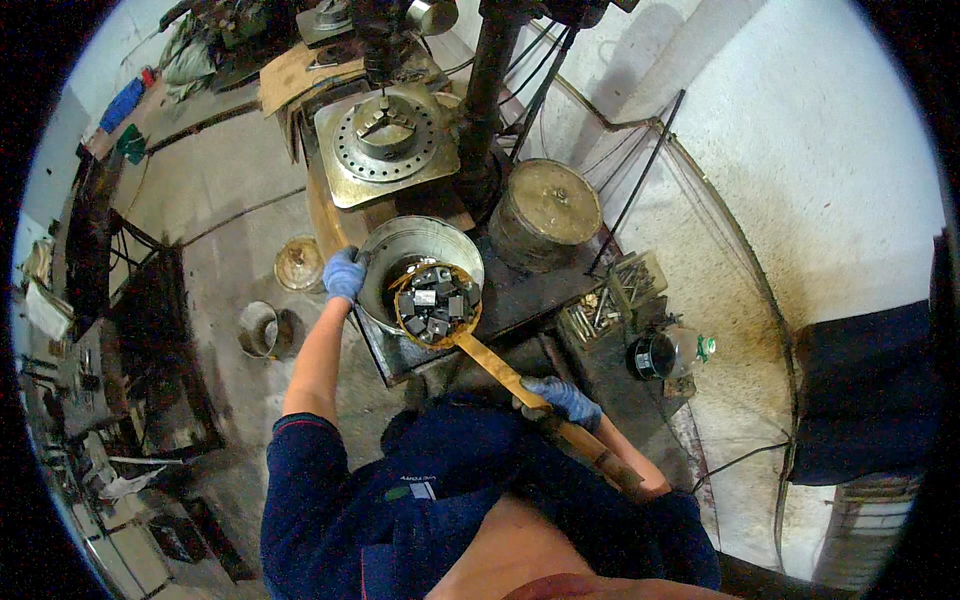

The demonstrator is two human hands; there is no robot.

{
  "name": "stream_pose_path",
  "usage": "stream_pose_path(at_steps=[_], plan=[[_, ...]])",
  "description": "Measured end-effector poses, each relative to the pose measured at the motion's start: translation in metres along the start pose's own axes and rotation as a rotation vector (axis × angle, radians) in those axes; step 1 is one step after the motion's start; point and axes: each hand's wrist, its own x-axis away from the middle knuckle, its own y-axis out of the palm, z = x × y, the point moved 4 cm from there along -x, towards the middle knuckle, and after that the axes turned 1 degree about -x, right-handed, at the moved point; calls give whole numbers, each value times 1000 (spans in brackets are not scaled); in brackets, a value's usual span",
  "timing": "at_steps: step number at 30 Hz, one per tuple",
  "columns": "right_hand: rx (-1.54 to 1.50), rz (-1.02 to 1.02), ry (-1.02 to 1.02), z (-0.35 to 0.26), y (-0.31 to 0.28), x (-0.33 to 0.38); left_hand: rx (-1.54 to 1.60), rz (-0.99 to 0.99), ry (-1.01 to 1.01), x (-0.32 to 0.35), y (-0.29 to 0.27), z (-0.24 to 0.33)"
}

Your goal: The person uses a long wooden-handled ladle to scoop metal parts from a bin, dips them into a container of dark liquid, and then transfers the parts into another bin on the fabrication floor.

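A wide metal bucket (432,236) stands on the dark bench in front of me. My left hand (344,274), in a blue-grey glove, is closed on its left rim; the fingertips are partly hidden. My right hand (565,402), gloved alike, is wrapped around the long handle of a yellow scoop (490,362). The scoop's round bowl lies over the near right part of the bucket and its rim. Several small grey metal blocks (430,302) fill the bowl. Whether the bowl rests on the rim I cannot tell.
Behind the bucket is a drill press table with a round chuck (385,125). A lidded drum (550,205) stands to the right. Small metal parts fill a tray (600,315) near a clear bottle (688,348). Two small pails, one a metal pail (260,330), sit at left.
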Motion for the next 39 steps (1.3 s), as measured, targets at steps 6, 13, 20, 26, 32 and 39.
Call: stream_pose_path(at_steps=[6,13,20,26,32,39], plan=[[381,13,-285,-5,14,-9,-57,-31,30,4,-13,-4],[-300,186,141,-38,95,0,59,-97,63,3,-20,-47],[-432,-112,211,-29,112,-17,504,-7,-27,84,-60,-107],[-388,-61,132,-46,132,-6,1066,-468,-67,212,-57,-26],[-214,114,13,-28,131,-2,2125,-1135,-247,241,-53,90],[-440,53,121,-5,154,-20,1366,-462,499,218,4,79]])
